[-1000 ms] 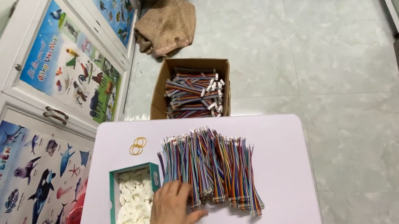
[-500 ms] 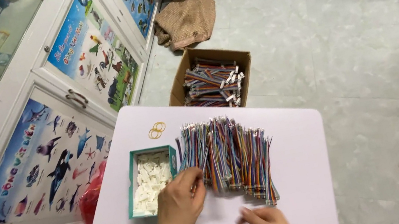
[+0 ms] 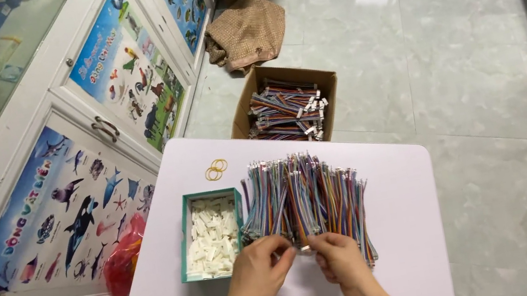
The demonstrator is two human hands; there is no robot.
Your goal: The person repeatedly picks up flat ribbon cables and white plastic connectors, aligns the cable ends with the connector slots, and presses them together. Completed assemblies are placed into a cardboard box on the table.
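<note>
**Both hands pinch into a row of coloured wires**

Pinching at the near ends of the multicoloured ribbon-wire bundles (image 3: 305,198), the left hand (image 3: 257,275) and the right hand (image 3: 340,261) meet almost fingertip to fingertip; each has its fingers closed on a few wire ends, though exactly how many strands each grasps cannot be told. A black watch sits on the left wrist.

Everything else is placed from the white rounded-corner table (image 3: 406,217), going from large to small. Left of the table stands a white cabinet with sea-animal posters on its doors (image 3: 65,212). Beyond the table's far edge, on the pale tiled floor, is an open brown cardboard box (image 3: 248,103) holding more bundled wires with white plugs, and farther off lies a crumpled tan burlap sack (image 3: 250,31). On the table itself, the wire bundles lie across the middle in a loose fan, their far ends pointing away from the person. Just beside them, toward the cabinet, sits a green rectangular tray of small white plastic connectors (image 3: 210,237) (touching the wires along one side). Near the table's far edge lie two yellow rubber bands (image 3: 215,171).
</note>
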